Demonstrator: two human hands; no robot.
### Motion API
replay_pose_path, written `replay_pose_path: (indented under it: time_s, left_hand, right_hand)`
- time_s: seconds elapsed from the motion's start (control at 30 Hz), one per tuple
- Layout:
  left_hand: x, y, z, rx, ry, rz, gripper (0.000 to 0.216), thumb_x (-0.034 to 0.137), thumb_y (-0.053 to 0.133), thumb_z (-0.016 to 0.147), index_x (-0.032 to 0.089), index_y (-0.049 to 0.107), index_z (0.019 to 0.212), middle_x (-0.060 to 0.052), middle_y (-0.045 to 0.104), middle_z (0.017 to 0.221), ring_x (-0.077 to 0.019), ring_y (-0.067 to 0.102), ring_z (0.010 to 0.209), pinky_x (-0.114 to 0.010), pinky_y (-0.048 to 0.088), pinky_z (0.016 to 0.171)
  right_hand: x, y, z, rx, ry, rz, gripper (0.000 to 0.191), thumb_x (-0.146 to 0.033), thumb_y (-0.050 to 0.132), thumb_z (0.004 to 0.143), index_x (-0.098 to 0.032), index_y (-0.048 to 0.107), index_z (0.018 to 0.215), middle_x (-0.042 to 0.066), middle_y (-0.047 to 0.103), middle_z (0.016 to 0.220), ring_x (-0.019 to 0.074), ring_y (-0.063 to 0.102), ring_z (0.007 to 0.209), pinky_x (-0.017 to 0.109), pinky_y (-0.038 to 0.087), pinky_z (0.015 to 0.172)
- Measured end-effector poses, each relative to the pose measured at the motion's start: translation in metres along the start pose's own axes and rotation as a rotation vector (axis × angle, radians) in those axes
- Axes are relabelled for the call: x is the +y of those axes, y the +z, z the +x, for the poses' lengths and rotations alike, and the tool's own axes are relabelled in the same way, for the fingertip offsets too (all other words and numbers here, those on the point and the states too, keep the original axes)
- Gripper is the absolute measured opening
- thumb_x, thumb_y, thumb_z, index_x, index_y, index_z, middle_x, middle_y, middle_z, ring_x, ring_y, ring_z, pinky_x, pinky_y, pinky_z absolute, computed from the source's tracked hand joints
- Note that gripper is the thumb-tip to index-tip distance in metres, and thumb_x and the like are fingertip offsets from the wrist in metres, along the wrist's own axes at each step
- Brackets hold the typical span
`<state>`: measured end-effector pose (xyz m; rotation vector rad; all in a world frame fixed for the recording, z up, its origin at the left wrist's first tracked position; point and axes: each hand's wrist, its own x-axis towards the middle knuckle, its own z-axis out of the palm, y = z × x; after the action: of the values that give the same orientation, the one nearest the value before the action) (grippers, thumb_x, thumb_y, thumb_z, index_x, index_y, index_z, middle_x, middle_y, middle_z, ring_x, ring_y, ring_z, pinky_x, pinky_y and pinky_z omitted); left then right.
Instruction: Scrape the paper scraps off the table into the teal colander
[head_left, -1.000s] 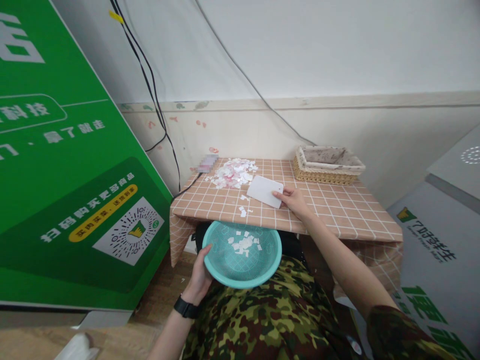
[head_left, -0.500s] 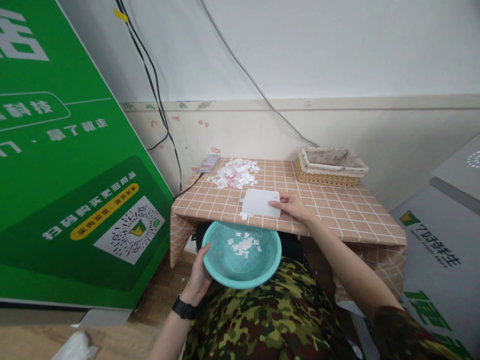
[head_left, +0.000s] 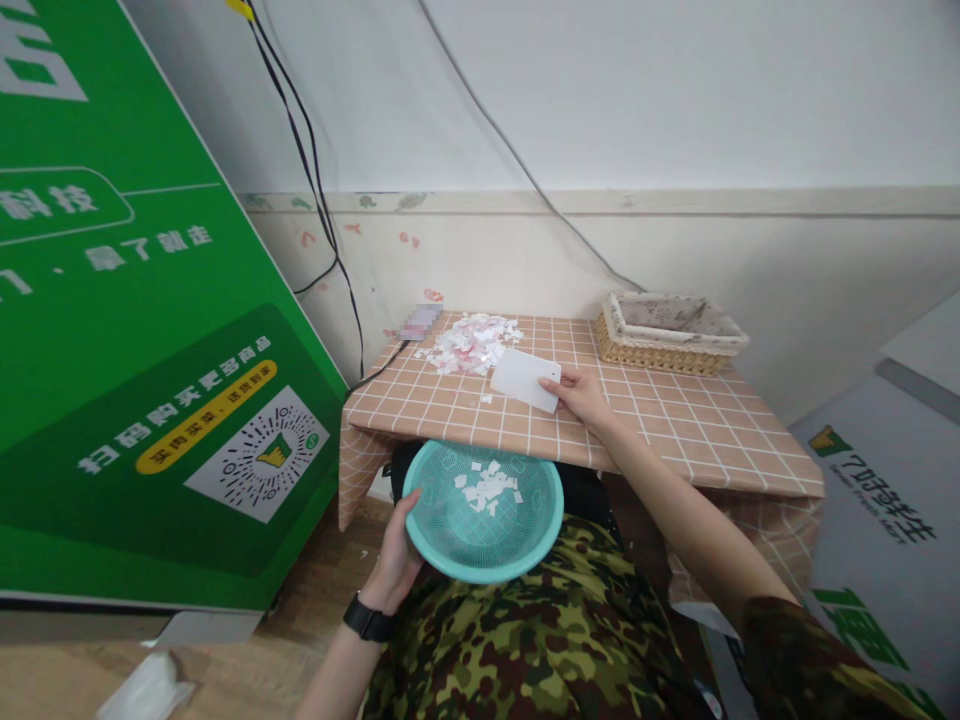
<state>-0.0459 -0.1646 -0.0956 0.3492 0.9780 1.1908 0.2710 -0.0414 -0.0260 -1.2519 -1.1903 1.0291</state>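
Leaning at the left, a big green sign board with white lettering and a QR code. Behind, down the pale wall, black cables — thin, hanging toward the far left table corner. Far right on the checked tablecloth, a lined wicker basket. At the right edge — a grey box with green print.

1 basin – 1 scraper – 1 bskt

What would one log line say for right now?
left hand: holds teal basket | right hand: holds white scraper | paper scraps: on table
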Motion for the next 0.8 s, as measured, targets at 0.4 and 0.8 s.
replay_pose_path:
  time_s: [0.4,0.8]
  left_hand:
    - [-0.001,-0.009,0.005,0.023,-0.011,0.016,0.032,0.037,0.061,0.074,0.016,0.069,0.097,-0.007,0.074,0.092,-0.0235,0.067,0.085,-0.036,0.048,0.085]
    - [-0.002,-0.006,0.0,-0.026,-0.034,-0.033,0.031,0.032,0.062,0.075,0.014,0.068,0.099,-0.007,0.072,0.099,-0.0232,0.065,0.091,-0.034,0.047,0.087]
  right_hand:
    - [-0.013,0.0,-0.028,-0.289,0.095,0.02,0.033,-0.039,0.074,0.064,-0.016,0.069,0.087,0.006,0.07,0.082,0.0145,0.062,0.066,0.025,0.049,0.057]
    - [-0.009,-0.03,0.012,0.08,-0.028,0.026,0.048,-0.045,0.076,0.056,-0.015,0.069,0.093,0.007,0.07,0.084,0.0184,0.063,0.067,0.031,0.052,0.058]
